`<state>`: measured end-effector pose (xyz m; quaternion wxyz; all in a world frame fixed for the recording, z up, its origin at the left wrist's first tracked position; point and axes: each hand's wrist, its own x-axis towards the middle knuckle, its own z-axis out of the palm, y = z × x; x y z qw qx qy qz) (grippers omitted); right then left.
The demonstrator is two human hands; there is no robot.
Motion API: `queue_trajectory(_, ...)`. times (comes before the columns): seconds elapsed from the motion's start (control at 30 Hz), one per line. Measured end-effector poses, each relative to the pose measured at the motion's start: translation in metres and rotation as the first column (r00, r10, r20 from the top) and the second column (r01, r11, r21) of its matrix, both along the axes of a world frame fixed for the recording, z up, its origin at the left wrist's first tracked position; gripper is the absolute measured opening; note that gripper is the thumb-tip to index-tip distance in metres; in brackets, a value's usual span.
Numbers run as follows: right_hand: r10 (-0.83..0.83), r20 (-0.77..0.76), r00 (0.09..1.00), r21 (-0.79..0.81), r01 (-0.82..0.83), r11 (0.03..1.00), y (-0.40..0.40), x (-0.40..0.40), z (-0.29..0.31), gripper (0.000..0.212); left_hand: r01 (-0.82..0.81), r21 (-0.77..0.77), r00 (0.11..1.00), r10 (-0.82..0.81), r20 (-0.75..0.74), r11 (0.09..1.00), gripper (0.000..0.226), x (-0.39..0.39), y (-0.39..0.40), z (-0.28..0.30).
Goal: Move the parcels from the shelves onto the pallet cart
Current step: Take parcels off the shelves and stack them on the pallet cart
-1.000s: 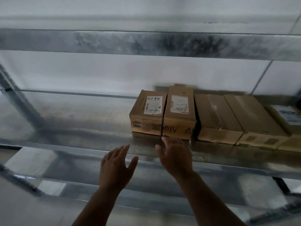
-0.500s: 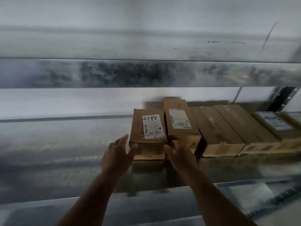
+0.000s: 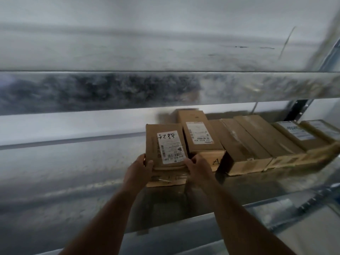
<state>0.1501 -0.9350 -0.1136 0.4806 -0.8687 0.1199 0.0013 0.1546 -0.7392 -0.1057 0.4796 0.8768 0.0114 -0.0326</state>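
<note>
The shelf (image 3: pixel 73 181) is galvanised sheet metal, grey and mottled with a dull sheen, as is the beam (image 3: pixel 110 91) above. The parcels (image 3: pixel 244 144) are matt brown cardboard, some with glossy tape and white paper labels (image 3: pixel 170 147).

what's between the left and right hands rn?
The leftmost parcel, the one with the handwritten white label: the left hand grips its near left corner and the right hand its near right corner. Seen in the head view.
</note>
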Motion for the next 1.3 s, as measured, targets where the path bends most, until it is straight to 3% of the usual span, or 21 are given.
queue_trajectory(0.17, 0.114, 0.038, 0.993, 0.193, -0.119, 0.974, 0.0, -0.016, 0.002, 0.012, -0.033, -0.19, 0.999, 0.027, -0.036, 0.981, 0.056, -0.017, 0.002, 0.003)
queue_trajectory(0.33, 0.241, 0.114, 0.964, 0.151, -0.257, 0.955, -0.001, -0.039, 0.007, 0.033, -0.034, -0.225, 0.997, 0.05, 0.066, 0.974, 0.053, -0.051, 0.001, 0.004)
queue_trajectory(0.57, 0.289, 0.258, 0.922, 0.157, -0.335, 0.929, -0.001, -0.07, 0.02, 0.026, -0.02, -0.236, 0.965, 0.081, 0.25, 0.972, 0.057, -0.1, 0.005, 0.015)
queue_trajectory(0.67, 0.299, 0.338, 0.892, 0.059, -0.337, 0.94, -0.004, -0.082, 0.03, 0.028, -0.017, -0.227, 0.946, 0.089, 0.313, 0.974, 0.056, -0.114, 0.004, 0.025)
queue_trajectory(0.83, 0.289, 0.396, 0.872, 0.092, -0.351, 0.932, -0.024, -0.104, 0.044, 0.027, -0.015, -0.164, 0.926, 0.076, 0.369, 0.986, 0.055, -0.13, -0.014, 0.037)
queue_trajectory(1.1, 0.22, 0.438, 0.872, 0.044, -0.266, 0.963, -0.091, -0.143, 0.049, 0.033, 0.09, -0.141, 0.923, -0.029, 0.383, 0.986, 0.059, -0.145, -0.075, 0.046)
queue_trajectory(1.3, 0.126, 0.478, 0.869, 0.056, -0.173, 0.983, -0.141, -0.177, 0.047, 0.026, 0.171, -0.123, 0.928, -0.118, 0.353, 0.977, 0.055, -0.153, -0.133, 0.044)
